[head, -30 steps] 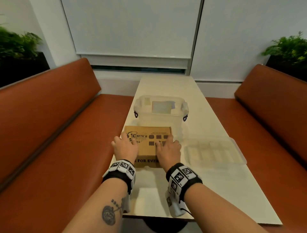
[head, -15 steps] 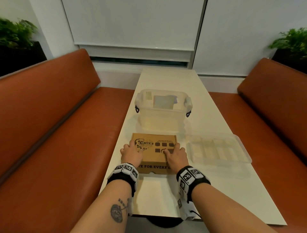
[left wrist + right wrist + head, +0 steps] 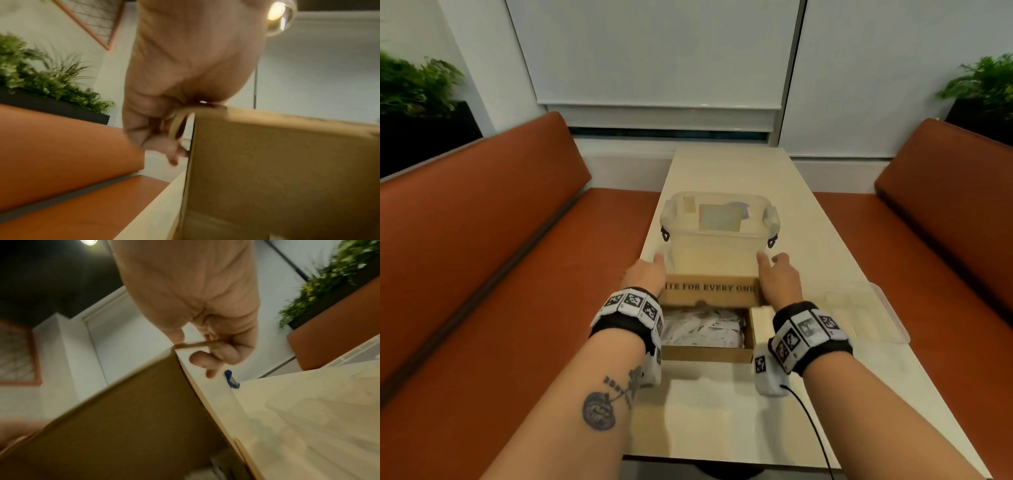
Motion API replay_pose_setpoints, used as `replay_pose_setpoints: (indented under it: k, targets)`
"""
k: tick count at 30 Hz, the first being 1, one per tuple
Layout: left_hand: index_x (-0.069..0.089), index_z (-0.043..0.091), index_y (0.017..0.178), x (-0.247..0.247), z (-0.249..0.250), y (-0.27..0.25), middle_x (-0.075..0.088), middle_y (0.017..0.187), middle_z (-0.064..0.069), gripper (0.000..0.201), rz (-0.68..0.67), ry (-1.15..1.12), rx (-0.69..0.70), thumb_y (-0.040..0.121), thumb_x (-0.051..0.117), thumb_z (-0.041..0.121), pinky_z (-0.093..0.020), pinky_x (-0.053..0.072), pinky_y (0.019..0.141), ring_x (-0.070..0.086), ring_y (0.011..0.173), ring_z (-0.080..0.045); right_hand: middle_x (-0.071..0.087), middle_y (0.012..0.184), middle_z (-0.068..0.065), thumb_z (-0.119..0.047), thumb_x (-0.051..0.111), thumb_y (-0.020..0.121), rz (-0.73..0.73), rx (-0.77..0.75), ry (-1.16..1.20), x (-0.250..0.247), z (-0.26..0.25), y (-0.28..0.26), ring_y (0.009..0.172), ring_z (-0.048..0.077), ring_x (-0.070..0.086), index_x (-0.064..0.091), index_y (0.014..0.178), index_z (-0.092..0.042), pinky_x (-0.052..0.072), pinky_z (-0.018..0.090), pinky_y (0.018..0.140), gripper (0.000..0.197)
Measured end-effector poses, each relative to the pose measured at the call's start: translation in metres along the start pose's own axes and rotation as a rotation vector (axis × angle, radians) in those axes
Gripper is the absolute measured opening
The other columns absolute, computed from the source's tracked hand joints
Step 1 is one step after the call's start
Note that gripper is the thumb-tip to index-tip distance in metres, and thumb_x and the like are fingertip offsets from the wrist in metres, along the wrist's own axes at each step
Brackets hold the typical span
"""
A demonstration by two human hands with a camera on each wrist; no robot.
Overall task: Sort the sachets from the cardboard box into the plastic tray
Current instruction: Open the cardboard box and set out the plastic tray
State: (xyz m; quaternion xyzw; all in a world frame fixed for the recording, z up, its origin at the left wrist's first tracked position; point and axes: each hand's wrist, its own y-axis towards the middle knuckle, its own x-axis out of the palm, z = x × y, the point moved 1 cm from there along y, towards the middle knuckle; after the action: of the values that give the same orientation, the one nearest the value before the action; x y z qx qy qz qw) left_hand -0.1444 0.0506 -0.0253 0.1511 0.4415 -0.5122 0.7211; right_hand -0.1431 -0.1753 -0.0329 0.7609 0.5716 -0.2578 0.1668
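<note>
Both hands pinch the raised brown cardboard box lid, left hand and right hand at its corners, presumably to expose the white paper sachets, while the clear plastic compartment tray waits at three o'clock

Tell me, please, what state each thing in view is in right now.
cardboard box: open, sachets showing.
lid: raised upright, held at both corners.
sachets: piled inside the box, none taken out.
plastic tray: on the table, right of the box; contents unclear.
clear tub: lid on, behind the box.
left hand: grips the lid.
right hand: grips the lid.
</note>
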Motion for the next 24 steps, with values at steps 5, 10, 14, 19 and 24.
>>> replay_pose_setpoints:
  k: [5, 10, 14, 19, 24]
  targets:
    - [0.060, 0.014, 0.103, -0.014, 0.014, 0.013, 0.062, 0.109, -0.005, 0.044, 0.214, -0.451, 0.257, 0.092, 0.046, 0.055, -0.028, 0.042, 0.072, 0.054, 0.091, -0.018, 0.059, 0.106, 0.010, -0.042, 0.051, 0.093, 0.021, -0.051, 0.504, -0.009, -0.018, 0.020, 0.072, 0.019, 0.061, 0.047, 0.122, -0.011, 0.054, 0.034, 0.067, 0.043]
    - [0.052, 0.027, 0.124, -0.006, 0.002, 0.026, 0.055, 0.120, 0.009, 0.059, 0.116, -0.621, 0.412, 0.073, 0.078, 0.041, -0.023, 0.043, 0.087, 0.050, 0.109, -0.009, 0.051, 0.116, 0.001, -0.017, 0.068, 0.083, -0.004, -0.210, 0.449, -0.003, -0.009, 0.031, 0.088, 0.005, 0.056, 0.031, 0.141, -0.021, 0.048, 0.022, 0.078, 0.069]
    - [0.057, 0.023, 0.119, -0.002, -0.007, 0.044, 0.061, 0.117, 0.003, 0.035, 0.157, -0.540, 0.413, 0.086, 0.068, 0.021, -0.032, 0.047, 0.092, 0.056, 0.111, -0.016, 0.056, 0.124, 0.010, -0.011, 0.059, 0.088, 0.050, -0.164, 0.229, 0.004, 0.001, 0.037, 0.107, 0.021, 0.055, 0.032, 0.141, -0.018, 0.044, 0.028, 0.088, 0.060]
    - [0.066, 0.015, 0.102, -0.008, -0.005, 0.054, 0.068, 0.100, -0.001, 0.019, 0.208, -0.487, 0.418, 0.094, 0.049, 0.016, -0.041, 0.053, 0.083, 0.062, 0.094, -0.023, 0.062, 0.115, 0.010, -0.008, 0.050, 0.092, 0.092, -0.147, 0.216, 0.006, 0.005, 0.046, 0.099, 0.020, 0.056, 0.056, 0.118, -0.014, 0.041, 0.025, 0.079, 0.027]
    - [0.066, 0.011, 0.104, -0.011, 0.002, 0.060, 0.068, 0.099, -0.007, 0.021, 0.259, -0.355, 0.437, 0.097, 0.048, 0.019, -0.031, 0.046, 0.072, 0.059, 0.086, -0.022, 0.062, 0.095, 0.007, -0.003, 0.048, 0.089, 0.117, -0.156, 0.185, 0.004, 0.004, 0.053, 0.085, 0.021, 0.055, 0.054, 0.094, -0.018, 0.039, 0.025, 0.069, 0.016]
